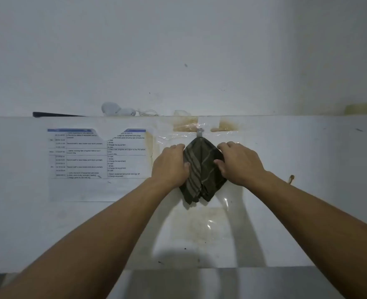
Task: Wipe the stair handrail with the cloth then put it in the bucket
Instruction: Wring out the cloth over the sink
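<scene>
Striped cloth (202,169) hanging lengthwise, tip up, both hands gripping sides

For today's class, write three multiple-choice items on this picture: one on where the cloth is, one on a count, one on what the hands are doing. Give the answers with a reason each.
1. Where is the dark striped cloth?
A. Hanging from a small grey hook on the white wall panel
B. Lying on the floor
C. Draped over the ledge top

2. How many printed paper sheets are stuck to the panel?
A. None
B. One
C. Three

3. What are the hands doing?
A. Both hang idle
B. Only the right touches the cloth
C. The left hand and the right hand hold the cloth's two sides

Answers: 1 A, the cloth's top corner meets the hook. 2 B, a single sheet shows left of the cloth. 3 C, fingers of each hand curl onto the cloth's edges.
</scene>
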Tool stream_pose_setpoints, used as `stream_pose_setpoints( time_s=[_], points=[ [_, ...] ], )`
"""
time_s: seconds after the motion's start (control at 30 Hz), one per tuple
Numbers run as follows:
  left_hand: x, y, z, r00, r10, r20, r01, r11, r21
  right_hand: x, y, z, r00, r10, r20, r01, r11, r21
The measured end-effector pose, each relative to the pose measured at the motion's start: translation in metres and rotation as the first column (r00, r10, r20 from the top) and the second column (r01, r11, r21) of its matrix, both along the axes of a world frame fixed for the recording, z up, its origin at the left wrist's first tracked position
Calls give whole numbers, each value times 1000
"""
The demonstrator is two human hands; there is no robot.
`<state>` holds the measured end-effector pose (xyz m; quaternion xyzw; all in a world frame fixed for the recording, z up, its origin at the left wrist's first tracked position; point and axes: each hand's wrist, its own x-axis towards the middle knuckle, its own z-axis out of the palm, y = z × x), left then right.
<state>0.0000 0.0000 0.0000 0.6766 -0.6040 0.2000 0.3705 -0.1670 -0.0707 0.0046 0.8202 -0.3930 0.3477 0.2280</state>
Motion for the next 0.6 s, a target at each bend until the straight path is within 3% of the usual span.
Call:
stream_pose_setpoints(
  time_s=[0.27, 0.6],
  points=[
    [-11, -17, -2, 981, 70, -180, -88, 992, -93, 8, -20, -3, 995, -11, 104, 9, 1000, 19],
    [-3, 16, 28, 979, 22, -204, -80, 957, -279, -3, -3, 31, 978, 87, 190, -59, 988, -145]
  ],
)
